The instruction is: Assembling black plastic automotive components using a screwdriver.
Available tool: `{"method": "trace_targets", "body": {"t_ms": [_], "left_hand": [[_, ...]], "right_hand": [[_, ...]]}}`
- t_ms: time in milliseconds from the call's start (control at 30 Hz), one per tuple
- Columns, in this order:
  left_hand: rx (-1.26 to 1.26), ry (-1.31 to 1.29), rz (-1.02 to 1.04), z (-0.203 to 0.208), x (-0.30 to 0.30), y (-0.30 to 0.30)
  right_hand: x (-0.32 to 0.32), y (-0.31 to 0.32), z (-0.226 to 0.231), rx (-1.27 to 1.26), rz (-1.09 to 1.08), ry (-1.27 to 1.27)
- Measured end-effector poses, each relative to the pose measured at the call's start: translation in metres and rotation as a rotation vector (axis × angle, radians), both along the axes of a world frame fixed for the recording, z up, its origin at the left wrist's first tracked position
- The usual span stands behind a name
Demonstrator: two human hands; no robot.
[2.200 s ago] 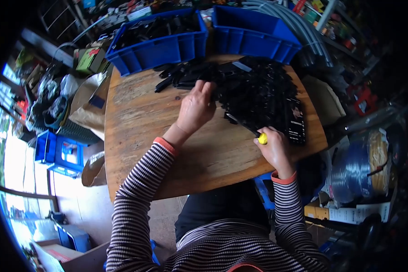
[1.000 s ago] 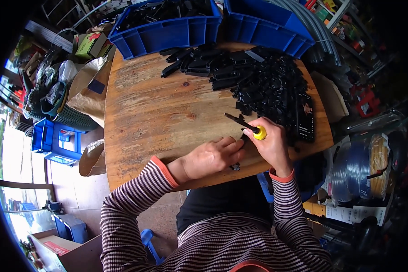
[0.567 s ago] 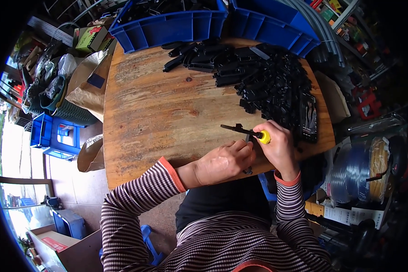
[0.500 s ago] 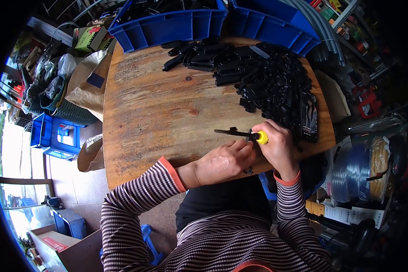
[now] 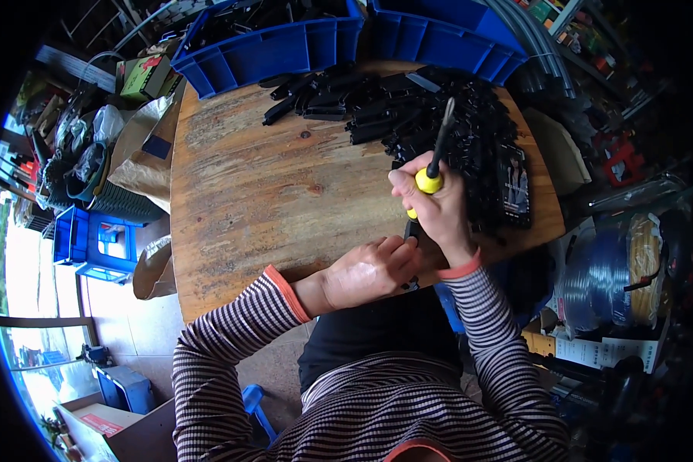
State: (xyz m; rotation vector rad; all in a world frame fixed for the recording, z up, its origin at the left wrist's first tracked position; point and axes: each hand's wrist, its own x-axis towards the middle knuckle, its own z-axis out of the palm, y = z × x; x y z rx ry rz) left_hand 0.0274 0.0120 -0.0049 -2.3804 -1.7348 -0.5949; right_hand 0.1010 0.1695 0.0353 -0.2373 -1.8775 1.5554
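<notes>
In my right hand (image 5: 436,202) is a screwdriver (image 5: 429,179) with a yellow handle, its dark shaft pointing up and away over the black parts. My left hand (image 5: 373,271) is closed at the table's near edge around a small black part (image 5: 412,229), most of it hidden by the fingers. Just beyond my right hand, a heap of small black plastic parts (image 5: 470,127) covers the table's right side. Longer black pieces (image 5: 327,96) lie at its far left end.
Two blue crates (image 5: 277,48) stand at the far side of the wooden table (image 5: 246,177); the left one holds black parts. A phone (image 5: 514,186) lies near the right edge. Brown paper bags (image 5: 142,165) are to the left, coiled tubing (image 5: 604,273) to the right.
My right hand has moved up and away from my left hand, and the screwdriver has swung from pointing left to pointing away. My left hand keeps its hold near the table edge.
</notes>
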Motion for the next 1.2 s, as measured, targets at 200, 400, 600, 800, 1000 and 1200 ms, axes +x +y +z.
{"method": "trace_targets", "body": {"t_ms": [200,400,600,800,1000,1200], "left_hand": [[-0.028,-0.040,0.006,0.003,0.000,0.001],[-0.044,-0.044,-0.004,0.006,0.004,-0.001],[0.004,-0.031,-0.014,0.007,-0.003,0.005],[0.008,-0.049,-0.148,0.013,-0.017,0.029],[-0.041,-0.130,0.128,-0.004,-0.046,0.045],[0.189,-0.392,0.537,0.001,-0.101,0.076]], "right_hand": [[0.026,0.013,0.028,-0.020,-0.168,0.180],[-0.002,-0.010,-0.015,0.031,0.033,0.000],[0.046,0.015,0.016,-0.022,-0.283,0.180],[0.141,0.071,0.006,0.498,-0.563,-0.395],[0.137,0.063,-0.029,0.449,-0.407,-0.589],[0.110,0.064,-0.023,0.543,-0.328,-0.636]]}}
